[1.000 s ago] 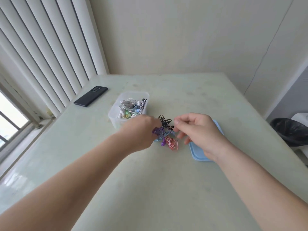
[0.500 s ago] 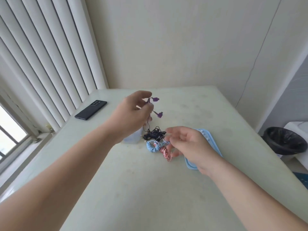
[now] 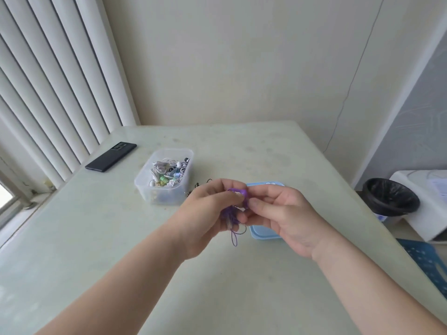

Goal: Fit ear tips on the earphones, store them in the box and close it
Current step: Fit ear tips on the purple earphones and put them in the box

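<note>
The purple earphones (image 3: pixel 243 195) are held above the desk (image 3: pixel 229 291), between both hands. The left hand (image 3: pixel 208 213) has its fingers (image 3: pixel 221 187) curled round the bunched thin cord. The right hand (image 3: pixel 283 213) pinches the rounded earbud between thumb and forefinger. A flat blue lid (image 3: pixel 263 234) lies beneath the right hand. To the far left stands the clear plastic box (image 3: pixel 164 195), which holds tangled earphones.

We find purple earphones (image 3: pixel 238 193) mostly hidden between left hand (image 3: pixel 208 213) and right hand (image 3: pixel 283 213); detail too blurred to tell. Behind right hand, blue lid (image 3: pixel 263 234) partly covered. Behind left hand, black cable (image 3: pixel 197 184) mostly hidden. In box (image 3: pixel 164 197), contents too small to sort.
</note>
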Available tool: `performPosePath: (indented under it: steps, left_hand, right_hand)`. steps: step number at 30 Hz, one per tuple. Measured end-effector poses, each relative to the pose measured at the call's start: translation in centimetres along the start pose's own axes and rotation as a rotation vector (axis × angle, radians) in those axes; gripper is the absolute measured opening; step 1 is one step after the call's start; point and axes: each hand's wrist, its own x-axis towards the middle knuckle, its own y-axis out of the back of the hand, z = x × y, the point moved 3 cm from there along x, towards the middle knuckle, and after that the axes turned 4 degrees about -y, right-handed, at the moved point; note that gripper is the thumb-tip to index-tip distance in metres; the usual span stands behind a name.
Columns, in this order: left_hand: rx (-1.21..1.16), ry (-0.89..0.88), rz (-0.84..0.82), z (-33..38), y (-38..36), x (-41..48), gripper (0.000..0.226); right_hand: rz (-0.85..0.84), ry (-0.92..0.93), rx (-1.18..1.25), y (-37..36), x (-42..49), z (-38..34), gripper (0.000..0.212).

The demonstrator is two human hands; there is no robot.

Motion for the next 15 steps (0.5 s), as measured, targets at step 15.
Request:
performPosePath:
  steps: [15]
  left_hand:
    - [0.182,-0.253,0.255,-4.6,-0.6,2.1,0.013]
  right_hand:
    - [0.231,-0.031,-0.070,3.3,1.4,2.5,0.022]
